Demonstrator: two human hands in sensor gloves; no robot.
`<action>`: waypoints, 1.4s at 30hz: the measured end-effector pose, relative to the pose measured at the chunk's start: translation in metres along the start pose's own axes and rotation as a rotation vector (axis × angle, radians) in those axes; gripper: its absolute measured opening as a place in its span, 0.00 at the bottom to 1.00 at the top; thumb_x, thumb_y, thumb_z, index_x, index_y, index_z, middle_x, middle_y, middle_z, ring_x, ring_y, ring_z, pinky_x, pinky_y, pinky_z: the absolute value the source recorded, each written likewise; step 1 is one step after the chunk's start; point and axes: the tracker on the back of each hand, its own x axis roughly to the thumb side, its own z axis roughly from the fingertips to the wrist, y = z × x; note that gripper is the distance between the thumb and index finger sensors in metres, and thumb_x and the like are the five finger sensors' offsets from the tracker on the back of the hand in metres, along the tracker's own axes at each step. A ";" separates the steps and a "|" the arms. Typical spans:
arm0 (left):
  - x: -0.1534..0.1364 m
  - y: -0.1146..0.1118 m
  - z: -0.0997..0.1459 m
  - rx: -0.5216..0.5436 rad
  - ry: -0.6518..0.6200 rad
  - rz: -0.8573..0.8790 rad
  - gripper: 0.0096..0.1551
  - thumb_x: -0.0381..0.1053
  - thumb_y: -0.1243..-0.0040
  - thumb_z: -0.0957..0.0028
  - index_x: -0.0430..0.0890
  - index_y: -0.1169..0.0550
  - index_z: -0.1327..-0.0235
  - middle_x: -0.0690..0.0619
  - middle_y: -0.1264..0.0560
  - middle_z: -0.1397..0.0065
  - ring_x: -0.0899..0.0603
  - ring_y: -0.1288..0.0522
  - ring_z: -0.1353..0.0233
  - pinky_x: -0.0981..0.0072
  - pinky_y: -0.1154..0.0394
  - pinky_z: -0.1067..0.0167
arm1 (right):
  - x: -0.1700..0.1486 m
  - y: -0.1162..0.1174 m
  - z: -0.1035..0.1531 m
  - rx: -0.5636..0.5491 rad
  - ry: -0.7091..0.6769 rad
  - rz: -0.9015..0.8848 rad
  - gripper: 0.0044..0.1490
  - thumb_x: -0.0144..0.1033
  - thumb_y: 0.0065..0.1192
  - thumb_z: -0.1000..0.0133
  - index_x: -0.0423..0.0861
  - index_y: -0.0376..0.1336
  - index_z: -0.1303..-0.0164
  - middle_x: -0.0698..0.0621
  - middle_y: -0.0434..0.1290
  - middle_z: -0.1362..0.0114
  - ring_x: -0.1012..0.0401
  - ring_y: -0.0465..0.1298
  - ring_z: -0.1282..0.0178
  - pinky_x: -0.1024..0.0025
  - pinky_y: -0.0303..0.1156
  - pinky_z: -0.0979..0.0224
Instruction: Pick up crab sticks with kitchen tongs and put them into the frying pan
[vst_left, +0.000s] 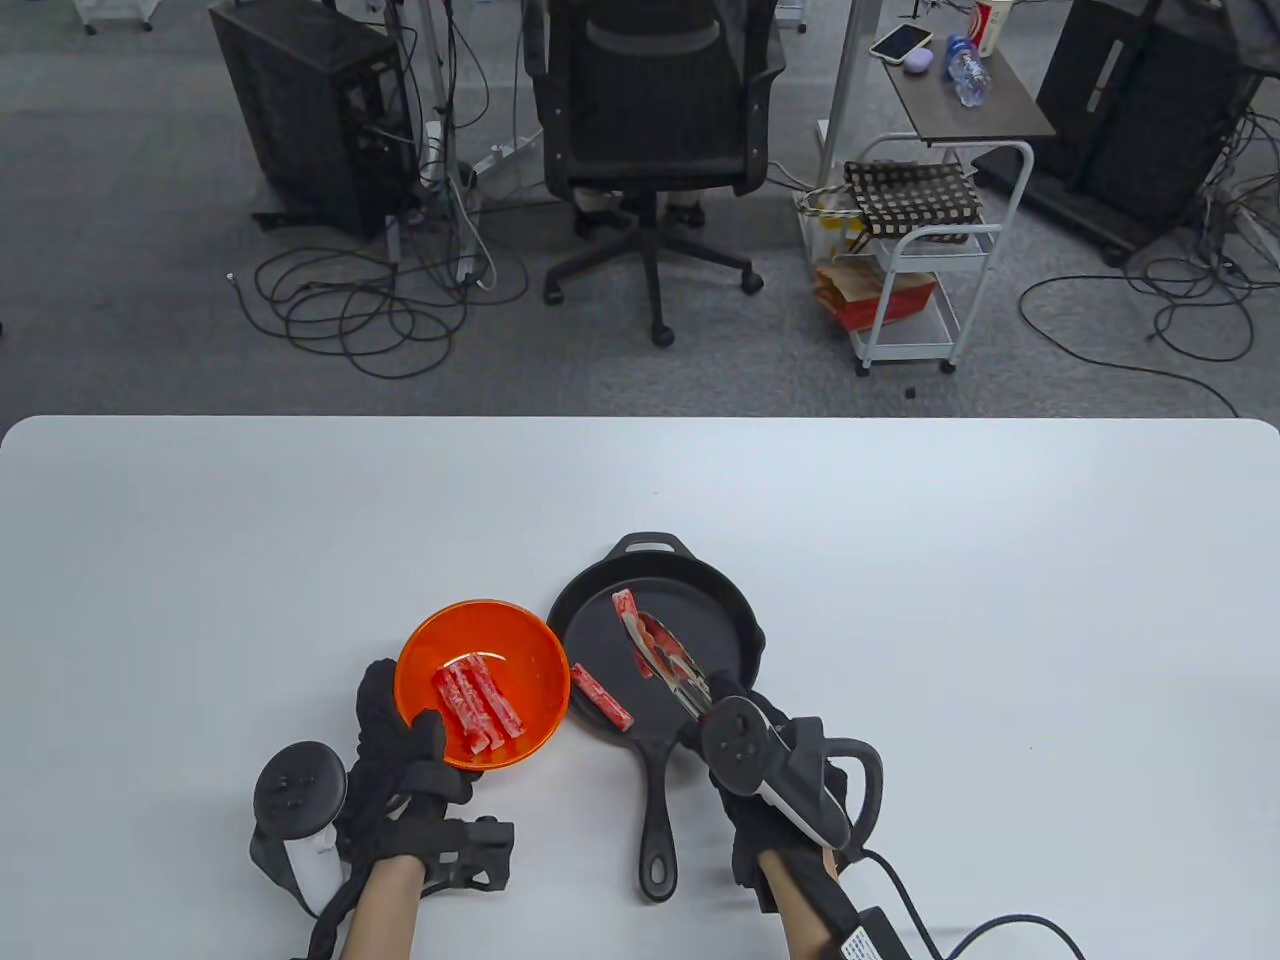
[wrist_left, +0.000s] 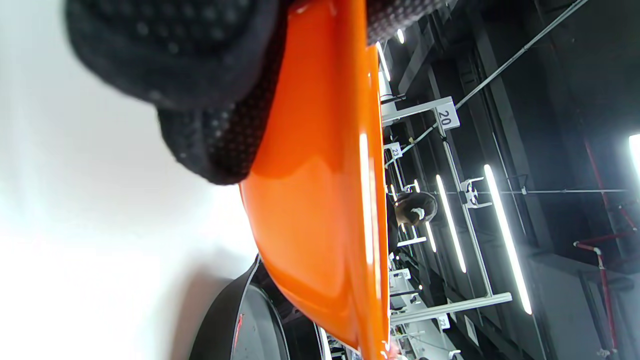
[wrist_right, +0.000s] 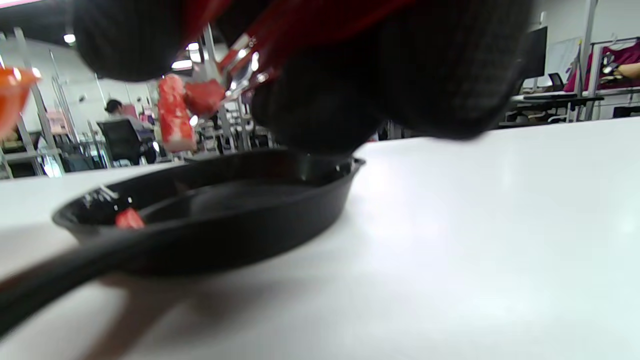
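The right hand (vst_left: 775, 790), in its black sensor glove, grips red-handled metal kitchen tongs (vst_left: 668, 662) whose tips pinch a red-and-white crab stick (vst_left: 627, 612), held above the black cast-iron frying pan (vst_left: 735, 610) just ahead of the fingers. One more stick (vst_left: 602, 696) lies in the pan beside that hand. The left hand (vst_left: 400, 760) curls round the near rim of a shiny orange plastic bowl (vst_left: 520, 640), tilting it; three sticks (vst_left: 478, 704) remain inside. By my reckoning the task is under halfway done.

tongs (wrist_right: 240, 60) in the right hand (wrist_right: 380, 75) hold a crab stick (wrist_right: 175, 114) above the pan (wrist_right: 225, 210).
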 end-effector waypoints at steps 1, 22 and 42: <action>0.000 0.000 0.000 0.000 0.003 0.005 0.40 0.43 0.45 0.39 0.51 0.48 0.17 0.38 0.34 0.21 0.40 0.12 0.67 0.68 0.13 0.76 | 0.000 0.003 -0.002 0.018 0.003 0.007 0.40 0.54 0.61 0.43 0.48 0.62 0.22 0.45 0.79 0.37 0.57 0.86 0.60 0.61 0.83 0.60; 0.001 -0.001 0.001 -0.008 0.014 0.008 0.40 0.43 0.45 0.39 0.51 0.48 0.17 0.38 0.34 0.21 0.40 0.12 0.67 0.68 0.13 0.75 | 0.018 0.026 -0.011 0.176 -0.039 0.140 0.40 0.55 0.62 0.44 0.49 0.62 0.23 0.45 0.79 0.37 0.56 0.85 0.59 0.60 0.83 0.59; 0.000 -0.001 0.001 -0.012 0.018 0.010 0.39 0.43 0.45 0.39 0.51 0.48 0.17 0.38 0.34 0.21 0.40 0.12 0.67 0.68 0.13 0.75 | 0.021 0.026 -0.010 0.184 -0.041 0.147 0.41 0.55 0.62 0.44 0.49 0.62 0.22 0.45 0.79 0.37 0.56 0.85 0.59 0.60 0.83 0.59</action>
